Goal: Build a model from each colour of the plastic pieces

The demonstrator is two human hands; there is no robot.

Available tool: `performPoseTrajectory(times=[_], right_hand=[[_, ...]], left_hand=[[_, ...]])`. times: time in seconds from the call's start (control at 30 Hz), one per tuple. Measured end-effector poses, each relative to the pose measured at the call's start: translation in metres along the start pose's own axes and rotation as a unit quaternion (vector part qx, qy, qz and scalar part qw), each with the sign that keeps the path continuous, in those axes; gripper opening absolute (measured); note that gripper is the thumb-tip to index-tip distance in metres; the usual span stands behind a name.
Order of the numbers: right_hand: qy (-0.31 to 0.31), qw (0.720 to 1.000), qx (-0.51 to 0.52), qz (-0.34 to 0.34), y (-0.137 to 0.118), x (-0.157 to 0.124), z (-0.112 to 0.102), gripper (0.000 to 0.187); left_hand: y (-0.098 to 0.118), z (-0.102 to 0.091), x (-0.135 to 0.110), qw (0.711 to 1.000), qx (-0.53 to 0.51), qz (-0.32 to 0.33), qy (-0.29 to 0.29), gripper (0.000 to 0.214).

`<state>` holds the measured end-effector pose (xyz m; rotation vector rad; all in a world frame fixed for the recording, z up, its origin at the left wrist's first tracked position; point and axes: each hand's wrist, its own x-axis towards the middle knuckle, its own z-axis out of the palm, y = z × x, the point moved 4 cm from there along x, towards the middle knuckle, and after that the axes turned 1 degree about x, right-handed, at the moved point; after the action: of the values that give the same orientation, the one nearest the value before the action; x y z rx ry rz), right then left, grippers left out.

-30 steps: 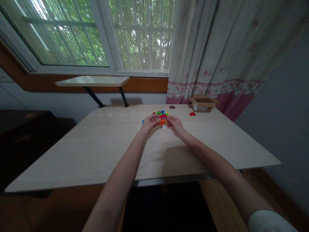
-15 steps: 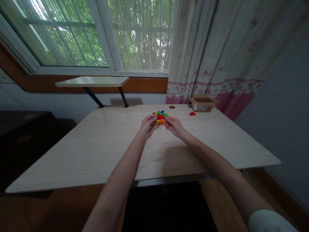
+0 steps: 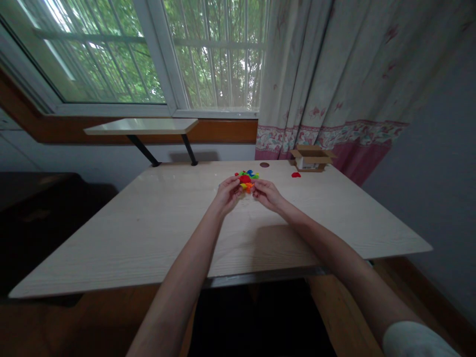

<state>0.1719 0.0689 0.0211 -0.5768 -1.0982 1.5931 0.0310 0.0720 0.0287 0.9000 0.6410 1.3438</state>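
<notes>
Near the far middle of the table, my left hand (image 3: 227, 193) pinches a small red piece (image 3: 244, 179) at its left side. Just right of it, my right hand (image 3: 269, 193) has its fingers closed together. Whether those fingertips grip the red piece or something smaller is too small to tell. Several little coloured pieces (image 3: 254, 175) in green, blue, yellow and red lie in a heap behind and around the fingertips. An orange piece (image 3: 248, 187) shows between the hands, below the red one. What kind of pieces they are I cannot make out.
An open cardboard box (image 3: 311, 159) stands at the table's back right. A separate red piece (image 3: 296, 175) lies in front of it. A dark round disc (image 3: 264, 164) is set at the back edge. At the back left, a raised shelf (image 3: 145, 126) rests on black legs.
The red piece between my hands has turned and shifted slightly left; it looks rounder, where before it stretched across to my right fingertips. Both hands stay in nearly the same place.
</notes>
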Motion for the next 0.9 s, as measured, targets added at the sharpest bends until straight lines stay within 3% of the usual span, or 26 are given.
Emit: performPoseTrajectory(times=[0.27,0.43,0.9], right_hand=[[0.040,0.999,0.023,-0.006,0.0010,0.0025,-0.0030,0.033],[0.048,0.998,0.030,0.005,0.0036,0.0042,-0.0059,0.038],[0.056,0.998,0.023,-0.025,0.0000,0.0034,-0.0060,0.040]], left_hand=[[-0.0007,-0.0021,0.0033,0.999,0.032,0.034,0.023,0.035],[-0.0019,0.0005,0.0049,0.997,0.060,0.055,0.004,0.042],[-0.0017,0.0046,0.0019,0.996,0.076,0.039,-0.022,0.053]])
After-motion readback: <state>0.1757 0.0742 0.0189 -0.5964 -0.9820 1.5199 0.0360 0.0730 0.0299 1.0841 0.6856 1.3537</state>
